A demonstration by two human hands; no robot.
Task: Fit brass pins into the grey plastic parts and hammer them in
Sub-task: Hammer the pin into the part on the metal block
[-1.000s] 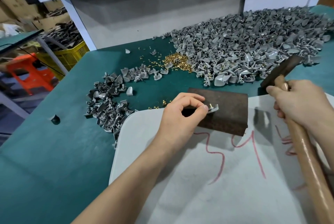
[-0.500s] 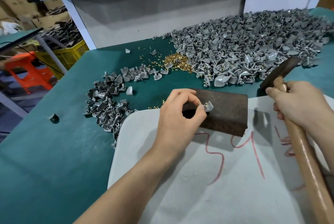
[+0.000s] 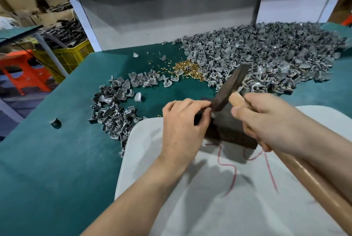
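Observation:
My left hand (image 3: 182,121) pinches a small grey plastic part (image 3: 211,114) on the dark rusty block (image 3: 231,131); the part is mostly hidden by my fingers. My right hand (image 3: 266,119) grips the wooden handle of a hammer (image 3: 231,87), whose dark head is tilted down with its lower end right above the pinched part. A large heap of grey parts (image 3: 266,58) covers the far right of the green table. A small pile of brass pins (image 3: 187,67) lies at its left edge. Another group of grey parts (image 3: 116,108) lies to the left.
The block sits on a white board (image 3: 209,197) with red scribbles over the green table (image 3: 57,159). A single grey part (image 3: 55,122) lies near the left edge. A white frame and grey panel stand behind. An orange stool (image 3: 21,72) and a yellow crate (image 3: 66,56) are beyond the table's left side.
My right hand has swung the hammer left and down from beside the block to just over the pinched part. My left hand stays on the block holding the part.

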